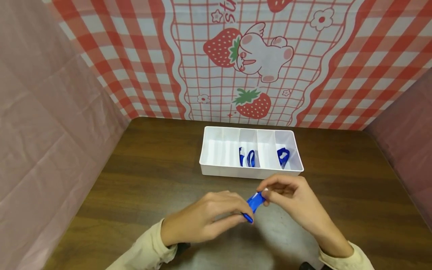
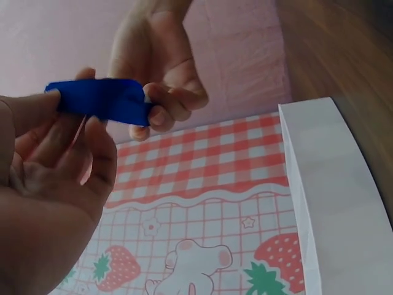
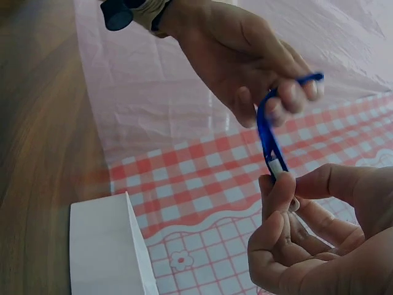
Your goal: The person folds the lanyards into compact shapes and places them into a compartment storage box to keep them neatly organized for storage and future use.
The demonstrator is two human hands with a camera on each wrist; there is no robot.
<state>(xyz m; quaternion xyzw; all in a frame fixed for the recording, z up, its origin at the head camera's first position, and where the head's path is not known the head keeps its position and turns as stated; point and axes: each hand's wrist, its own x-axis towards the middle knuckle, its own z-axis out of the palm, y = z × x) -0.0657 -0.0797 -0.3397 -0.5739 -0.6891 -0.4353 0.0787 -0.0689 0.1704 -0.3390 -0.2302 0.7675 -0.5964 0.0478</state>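
A folded blue strap (image 1: pixel 255 201) stretches between my two hands above the table. My left hand (image 1: pixel 216 213) pinches its lower end between thumb and fingers. The upper end, beside a small white piece (image 3: pixel 276 166), is pinched by my right hand (image 1: pixel 297 200). Seen from the left wrist, the strap (image 2: pixel 101 98) lies flat and broad; the right wrist view shows it edge-on and bent in a curve. Just beyond the hands stands a white divided tray (image 1: pixel 233 171). Fingers partly cover both ends of the strap.
Inside the tray, folded blue bands (image 1: pixel 251 158) lie in a middle compartment, and another blue band (image 1: pixel 283 156) in the right-hand one. The brown wooden table (image 1: pixel 141 168) meets a strawberry-print checked cloth (image 1: pixel 233 75) at the back. Pink cloth (image 1: pixel 50 131) hangs on the left.
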